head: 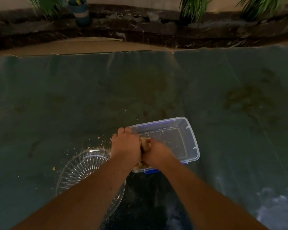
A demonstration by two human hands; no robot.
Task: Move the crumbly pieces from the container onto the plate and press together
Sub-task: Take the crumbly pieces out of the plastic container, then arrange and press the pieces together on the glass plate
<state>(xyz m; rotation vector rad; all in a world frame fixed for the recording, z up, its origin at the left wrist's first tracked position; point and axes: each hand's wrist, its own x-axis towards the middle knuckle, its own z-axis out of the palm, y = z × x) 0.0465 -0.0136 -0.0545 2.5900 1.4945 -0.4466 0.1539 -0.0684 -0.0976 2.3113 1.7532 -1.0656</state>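
A clear plastic container (192,138) with blue clips lies on the dark sheet, with only small crumbs on its floor. My left hand (125,146) and my right hand (158,153) are cupped together over the container's near left corner. Between them they hold a tan lump of crumbly pieces (145,144); most of the lump is hidden by the fingers. A clear cut-glass plate (83,165) sits just left of the container, partly under my left forearm.
Loose crumbs (99,137) are scattered on the dark green sheet (140,88) around the plate and the container. Behind the sheet runs a strip of cardboard (73,45), then a dark stone ledge with potted plants (81,12).
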